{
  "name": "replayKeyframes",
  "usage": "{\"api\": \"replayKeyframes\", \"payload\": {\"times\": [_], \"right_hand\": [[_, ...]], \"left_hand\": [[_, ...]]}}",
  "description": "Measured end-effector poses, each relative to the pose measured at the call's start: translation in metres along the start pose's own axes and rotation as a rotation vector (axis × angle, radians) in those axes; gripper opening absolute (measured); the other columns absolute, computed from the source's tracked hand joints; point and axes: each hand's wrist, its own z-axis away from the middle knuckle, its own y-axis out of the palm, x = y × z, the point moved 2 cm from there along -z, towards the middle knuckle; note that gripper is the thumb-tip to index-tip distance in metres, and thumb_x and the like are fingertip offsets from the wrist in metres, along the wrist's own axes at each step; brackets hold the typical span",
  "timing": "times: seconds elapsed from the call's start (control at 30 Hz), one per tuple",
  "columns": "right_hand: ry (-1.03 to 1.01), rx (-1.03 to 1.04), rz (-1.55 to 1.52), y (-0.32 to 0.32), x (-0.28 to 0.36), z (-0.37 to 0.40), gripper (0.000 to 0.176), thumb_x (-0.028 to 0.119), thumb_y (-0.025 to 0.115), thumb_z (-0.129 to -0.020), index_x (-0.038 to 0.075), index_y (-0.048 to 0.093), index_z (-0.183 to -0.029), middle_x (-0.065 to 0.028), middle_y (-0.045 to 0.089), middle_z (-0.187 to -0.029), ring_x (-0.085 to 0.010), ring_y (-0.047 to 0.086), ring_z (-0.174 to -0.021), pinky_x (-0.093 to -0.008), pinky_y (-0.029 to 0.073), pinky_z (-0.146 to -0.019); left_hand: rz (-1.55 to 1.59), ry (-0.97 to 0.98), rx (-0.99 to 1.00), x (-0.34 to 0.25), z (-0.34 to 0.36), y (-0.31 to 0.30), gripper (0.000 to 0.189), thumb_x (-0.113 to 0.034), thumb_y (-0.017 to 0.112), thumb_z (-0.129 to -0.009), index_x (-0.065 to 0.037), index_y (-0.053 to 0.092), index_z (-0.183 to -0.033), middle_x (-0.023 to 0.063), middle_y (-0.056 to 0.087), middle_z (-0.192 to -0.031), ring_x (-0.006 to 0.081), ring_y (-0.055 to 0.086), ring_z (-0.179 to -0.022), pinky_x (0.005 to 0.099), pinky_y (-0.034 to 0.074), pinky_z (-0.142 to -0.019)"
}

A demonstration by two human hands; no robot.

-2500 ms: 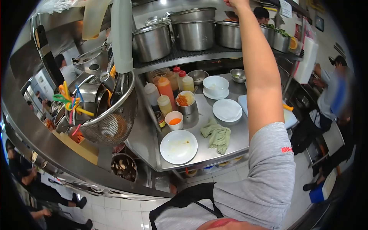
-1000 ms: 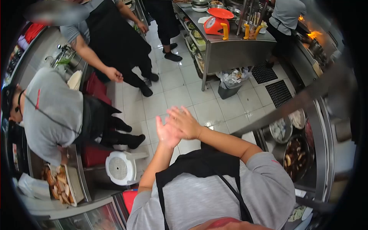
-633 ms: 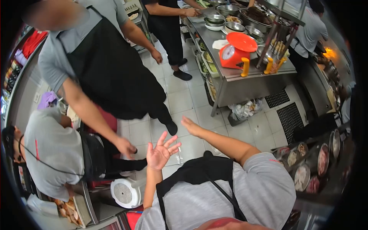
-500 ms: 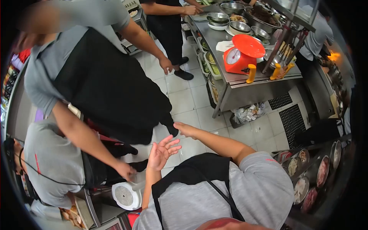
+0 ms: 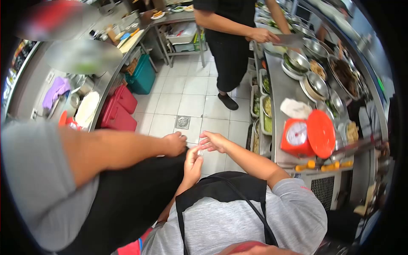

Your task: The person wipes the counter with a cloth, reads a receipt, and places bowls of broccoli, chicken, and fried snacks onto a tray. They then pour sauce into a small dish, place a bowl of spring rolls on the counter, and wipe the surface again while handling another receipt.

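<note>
My left hand (image 5: 193,165) is raised in front of my apron (image 5: 229,185), its fingers extended and its thumb apart. Coming in from the other side, my right hand (image 5: 214,142) has its fingers spread and loosely bent. The fingertips of both hands meet or overlap in this view, over the tiled floor (image 5: 189,104). A tiny pale spot shows between them, too small to name. Close to my left hand is the hand (image 5: 174,143) of a co-worker in a grey sleeve and black apron.
On the right, a steel table (image 5: 278,91) carries a red kitchen scale (image 5: 296,138), metal bowls (image 5: 316,85) and yellow-handled tools (image 5: 329,166). Another co-worker (image 5: 229,40) holds a cleaver (image 5: 291,40) there. Red bins (image 5: 119,112) and a teal bin (image 5: 142,75) line the left counter (image 5: 104,91).
My hands have come together from being apart. My view has turned and moved forward, bringing the scale table closer. The grey-sleeved co-worker now passes close on my left.
</note>
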Motion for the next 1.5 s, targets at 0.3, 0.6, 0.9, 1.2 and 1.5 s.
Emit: {"api": "replayKeyframes", "payload": {"times": [0.3,0.6,0.9,1.2,1.5], "right_hand": [[0.315,0.578,-0.374,0.067,0.054,-0.074,0.067,0.063,0.031,-0.077,0.008,0.041,-0.114,-0.0183,0.049,-0.105,-0.035,0.052,-0.09,-0.0485,0.039,-0.079],[0.161,0.311,-0.648,0.081,0.206,-0.228,0.065,0.065,0.029,-0.075,0.01,0.039,-0.108,-0.0095,0.044,-0.107,-0.0333,0.052,-0.082,-0.0544,0.041,-0.07],[-0.099,0.304,-0.776,-0.002,0.397,-0.354,0.055,0.057,0.033,-0.079,0.01,0.05,-0.102,-0.0152,0.049,-0.107,-0.0309,0.055,-0.086,-0.0416,0.043,-0.072],[-0.23,0.441,-0.709,-0.084,0.553,-0.538,0.019,0.03,0.049,-0.082,0.013,0.047,-0.074,0.0031,0.035,-0.046,-0.013,0.05,-0.052,-0.0313,0.044,-0.055],[0.048,0.674,0.186,0.009,0.645,-0.67,0.064,0.044,0.05,-0.078,0.022,0.021,-0.13,-0.0042,0.022,-0.133,-0.0282,0.035,-0.112,-0.0485,0.033,-0.085]], "left_hand": [[-0.707,0.45,-0.301,0.01,-0.113,-0.045,0.052,-0.025,0.045,-0.076,0.001,0.036,-0.12,0.0222,0.027,-0.129,0.038,0.024,-0.12,0.0449,0.02,-0.096],[-0.72,0.308,-0.019,0.055,-0.302,-0.153,0.064,-0.041,0.044,-0.076,-0.001,0.031,-0.124,0.0258,0.024,-0.129,0.0431,0.019,-0.121,0.0498,0.016,-0.096],[-1.281,-0.436,0.434,0.131,-0.449,-0.254,0.08,-0.048,0.057,-0.068,-0.009,0.025,-0.129,0.0217,0.012,-0.135,0.0417,0.011,-0.123,0.0545,0.013,-0.096],[-0.675,-0.541,-0.505,0.204,-0.552,-0.387,0.036,-0.026,0.048,-0.08,0.002,0.05,-0.059,0.0172,0.051,-0.057,0.0294,0.052,-0.056,0.0388,0.039,-0.053],[-0.123,-0.44,-0.772,0.181,-0.674,-0.442,0.063,-0.014,0.053,-0.074,-0.012,0.024,-0.13,0.0178,0.027,-0.128,0.032,0.036,-0.113,0.0404,0.033,-0.089]]}}
